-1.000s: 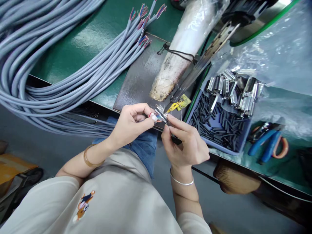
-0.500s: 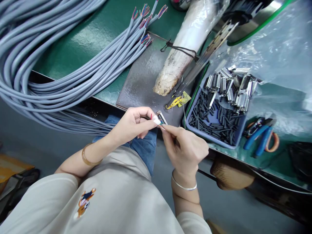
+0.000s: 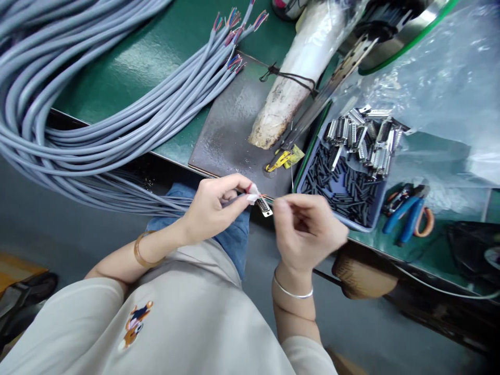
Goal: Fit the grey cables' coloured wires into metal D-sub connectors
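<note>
My left hand point(image 3: 216, 204) pinches a small D-sub connector point(image 3: 264, 206) between thumb and forefinger, beyond the table's front edge. White wrapping covers its fingertips. Thin coloured wires show at the connector, an orange one reaching towards my right hand point(image 3: 308, 229). That hand is just right of the connector, thumb and forefinger pressed together and slightly blurred; whatever lies between them is too small to make out. Grey cables point(image 3: 156, 200) run to my left hand from the left, over my lap.
A grey cable bundle point(image 3: 128, 120) with stripped ends covers the table's left. A wrapped white tube point(image 3: 289, 94) and a yellow clip-like piece point(image 3: 279, 161) are over a dark plate point(image 3: 219, 140). At right are a blue tray point(image 3: 369, 221) of connectors and black sleeves, and blue-handled pliers point(image 3: 410, 221).
My right hand has drawn away from the connector, to the right and slightly down. The connector has turned in my left hand and now points down and right. The view has shifted slightly.
</note>
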`<state>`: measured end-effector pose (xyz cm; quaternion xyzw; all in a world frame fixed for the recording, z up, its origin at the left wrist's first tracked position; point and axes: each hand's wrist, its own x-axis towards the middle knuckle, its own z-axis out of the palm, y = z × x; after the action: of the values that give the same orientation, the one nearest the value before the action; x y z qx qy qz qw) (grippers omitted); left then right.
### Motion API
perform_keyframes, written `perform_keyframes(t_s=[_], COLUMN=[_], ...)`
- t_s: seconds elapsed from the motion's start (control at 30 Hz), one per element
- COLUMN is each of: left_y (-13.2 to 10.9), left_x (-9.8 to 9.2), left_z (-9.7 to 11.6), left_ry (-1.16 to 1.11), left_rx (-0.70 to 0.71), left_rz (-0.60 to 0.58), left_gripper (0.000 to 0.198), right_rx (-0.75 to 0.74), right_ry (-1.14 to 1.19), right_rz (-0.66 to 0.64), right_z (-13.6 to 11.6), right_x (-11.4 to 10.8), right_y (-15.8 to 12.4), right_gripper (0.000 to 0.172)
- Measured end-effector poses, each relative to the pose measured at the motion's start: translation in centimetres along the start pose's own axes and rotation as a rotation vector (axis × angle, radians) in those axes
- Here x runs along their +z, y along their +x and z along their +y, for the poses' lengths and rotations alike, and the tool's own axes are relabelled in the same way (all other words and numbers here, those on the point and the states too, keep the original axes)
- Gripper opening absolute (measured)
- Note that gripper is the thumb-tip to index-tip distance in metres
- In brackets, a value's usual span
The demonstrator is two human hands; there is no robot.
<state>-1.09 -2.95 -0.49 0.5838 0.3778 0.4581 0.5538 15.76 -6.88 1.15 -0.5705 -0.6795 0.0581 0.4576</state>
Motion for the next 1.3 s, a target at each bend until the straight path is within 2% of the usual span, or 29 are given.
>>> perform_keyframes(t_s=[0.07,0.13,0.17,0.2,0.3,0.37,0.43,0.5,0.57,0.67,0.83,0.9,1.07,1.3], left_y=[0.2,0.5,0.6,0.6,0.6,0.4,0.1,-0.2,-0.4,-0.3,0.3,0.5,0.6,1.3], left_x=[-0.3,-0.6,-0.8,-0.9,-0.8,-0.6,-0.3,-0.2,-0.1,-0.2,-0.1,0.1,0.4,0.3], left_z=[0.3,0.5,0.5,0.5,0.7,0.9,1.0,0.9,0.8,0.7,0.9,0.7,0.0,0.3], left_ry=[-0.229,-0.38,-0.416,-0.434,-0.407,-0.36,-0.302,-0.241,-0.187,-0.146,-0.182,-0.108,0.161,0.243], left_rx=[-0.238,-0.353,-0.373,-0.378,-0.363,-0.318,-0.254,-0.191,-0.161,-0.178,-0.221,-0.182,-0.021,0.003], left_rz=[-0.01,-0.01,-0.007,0.001,0.023,0.034,0.048,0.053,0.041,0.025,0.022,0.038,0.113,0.145], left_gripper=[0.019,0.028,0.031,0.034,0.037,0.033,0.026,0.02,0.017,0.018,0.026,0.021,0.012,0.012], right_rx=[0.056,0.024,0.005,-0.002,0.007,0.047,0.125,0.188,0.172,0.112,0.155,0.117,-0.103,-0.134], right_ry=[0.124,0.184,0.18,0.162,0.124,0.151,0.207,0.252,0.264,0.25,0.266,0.229,0.01,0.011], right_rz=[0.231,0.39,0.416,0.402,0.231,0.118,0.062,0.056,0.085,0.098,0.032,0.059,0.121,0.105], right_z=[0.1,0.1,0.1,0.0,-0.4,-0.6,-0.6,-0.2,0.2,0.9,1.3,1.4,1.7,2.2], right_x=[0.1,0.2,0.2,0.3,0.6,1.0,1.7,2.2,2.4,2.3,2.1,2.4,2.9,3.0], right_y=[-0.2,-0.4,-0.6,-0.8,-1.5,-1.9,-2.0,-1.9,-1.6,-1.3,-1.1,-1.0,-0.7,0.0], right_gripper=[0.011,0.022,0.026,0.028,0.022,0.017,0.012,0.008,0.009,0.013,0.011,0.012,0.019,0.018])
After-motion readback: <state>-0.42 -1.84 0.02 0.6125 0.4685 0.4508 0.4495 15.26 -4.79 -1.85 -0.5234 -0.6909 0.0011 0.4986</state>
